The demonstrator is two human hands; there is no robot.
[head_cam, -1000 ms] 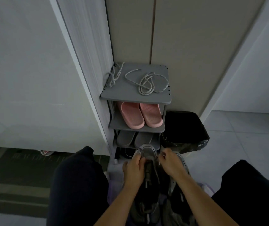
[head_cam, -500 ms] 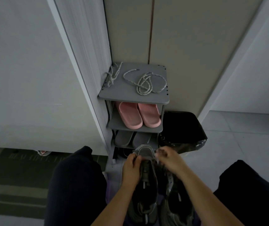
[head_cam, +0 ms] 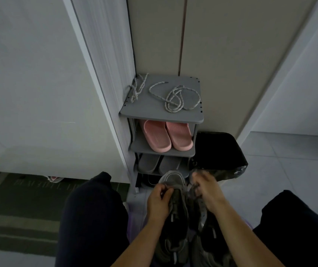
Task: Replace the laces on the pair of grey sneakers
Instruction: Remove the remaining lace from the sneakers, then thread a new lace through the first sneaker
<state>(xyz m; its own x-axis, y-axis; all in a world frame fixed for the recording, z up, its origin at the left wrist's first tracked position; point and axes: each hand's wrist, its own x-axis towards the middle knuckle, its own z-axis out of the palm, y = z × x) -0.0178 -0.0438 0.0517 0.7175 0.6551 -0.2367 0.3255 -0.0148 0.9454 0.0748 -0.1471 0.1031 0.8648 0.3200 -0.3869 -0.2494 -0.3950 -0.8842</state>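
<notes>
Your dark-trousered legs [head_cam: 92,218] frame the work, and straight ahead the grey three-tier plastic shoe rack [head_cam: 154,110] stands in the corner. Between your knees lies the pair: the left grey mesh sneaker [head_cam: 177,220] and the right grey mesh sneaker [head_cam: 206,239], side by side. Their long axes run straight away from you, with the toes toward the rack's foot.

That axis governs the next move. The lacing rows run away from you, and both hands sit at their far, toe end. Your left hand [head_cam: 159,201] curls its fingers over the left sneaker's forefoot edge and grips the upper; whether a lace is pinched beneath is hidden. Your right hand [head_cam: 206,191] is level with it over the right sneaker's forefoot, but it is blurred, so I cannot tell whether its fingers hold anything. Your forearms converge from below.

The speckled white cord laces [head_cam: 175,99] lie loose on the rack's top shelf, well apart from both hands, up and ahead near your midline. In my judgement, either hand must let go and reach forward for them.
</notes>
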